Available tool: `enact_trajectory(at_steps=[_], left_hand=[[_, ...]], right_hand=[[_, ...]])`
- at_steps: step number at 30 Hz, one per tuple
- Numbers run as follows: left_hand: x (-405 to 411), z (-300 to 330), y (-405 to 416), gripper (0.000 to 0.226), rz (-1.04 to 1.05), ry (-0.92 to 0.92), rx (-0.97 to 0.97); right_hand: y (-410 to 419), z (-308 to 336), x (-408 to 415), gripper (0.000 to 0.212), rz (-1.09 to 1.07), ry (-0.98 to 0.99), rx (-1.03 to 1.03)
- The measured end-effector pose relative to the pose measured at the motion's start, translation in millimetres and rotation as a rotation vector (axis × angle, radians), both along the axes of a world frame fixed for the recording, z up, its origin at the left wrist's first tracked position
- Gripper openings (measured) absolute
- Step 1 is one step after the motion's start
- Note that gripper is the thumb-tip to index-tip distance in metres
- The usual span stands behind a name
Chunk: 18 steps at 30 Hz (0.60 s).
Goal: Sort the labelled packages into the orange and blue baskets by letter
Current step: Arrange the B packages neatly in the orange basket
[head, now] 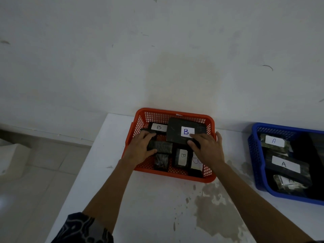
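An orange basket [172,113] stands on the white table [154,204] against the wall and holds several black packages with white B labels. My right hand [206,149] grips the near edge of a large black package marked B [177,130], which lies tilted over the others. My left hand [140,149] is closed around a small dark package [162,146] at the basket's left side. To the right, a blue basket [254,155] holds black packages labelled A [285,163].
The wall rises directly behind both baskets. The table's left edge drops to a tiled floor [43,163]. A stained, peeling patch [215,211] marks the table surface in front of the orange basket.
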State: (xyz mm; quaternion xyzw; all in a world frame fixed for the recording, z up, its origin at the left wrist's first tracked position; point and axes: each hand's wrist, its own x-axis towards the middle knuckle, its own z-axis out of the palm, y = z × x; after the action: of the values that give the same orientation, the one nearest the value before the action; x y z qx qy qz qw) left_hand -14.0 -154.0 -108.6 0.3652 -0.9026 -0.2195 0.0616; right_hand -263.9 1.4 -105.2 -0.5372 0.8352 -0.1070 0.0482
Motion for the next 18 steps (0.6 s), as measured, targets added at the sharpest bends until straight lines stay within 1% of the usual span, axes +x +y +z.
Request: enact_trajectory(at_steps=[2,3,4,7,9,12,16,18], left_hand=[[-1,2,6,0.054,0.003,0.048,-0.094],[-1,1,8,0.054,0.001,0.034,-0.110],[0,-1,10,0.058,0.005,-0.011,-0.104],[3,-8,8,0.076,0.009,-0.232,-0.081],[4,-8,6,0.076,-0.005,-0.289,-0.113],[4,-3,1,0.070,-0.016,-0.242,-0.114],[14,3,-3,0.065,-0.042,-0.110,0.000],[18,7,-3,0.057,-0.006,-0.024,0.087]], right_hand=[[7,-4,3,0.061,-0.010,-0.021,-0.039],[10,-5,5,0.062,-0.020,-0.027,-0.044],[12,-7,6,0.061,-0.030,-0.030,-0.044],[14,-9,8,0.058,-0.043,-0.026,-0.036],[14,-8,7,0.058,-0.046,-0.043,-0.028],[15,-6,6,0.058,-0.044,-0.061,-0.017],[16,-6,4,0.064,-0.035,-0.099,-0.028],[17,-7,3,0.066,-0.030,-0.112,-0.039]])
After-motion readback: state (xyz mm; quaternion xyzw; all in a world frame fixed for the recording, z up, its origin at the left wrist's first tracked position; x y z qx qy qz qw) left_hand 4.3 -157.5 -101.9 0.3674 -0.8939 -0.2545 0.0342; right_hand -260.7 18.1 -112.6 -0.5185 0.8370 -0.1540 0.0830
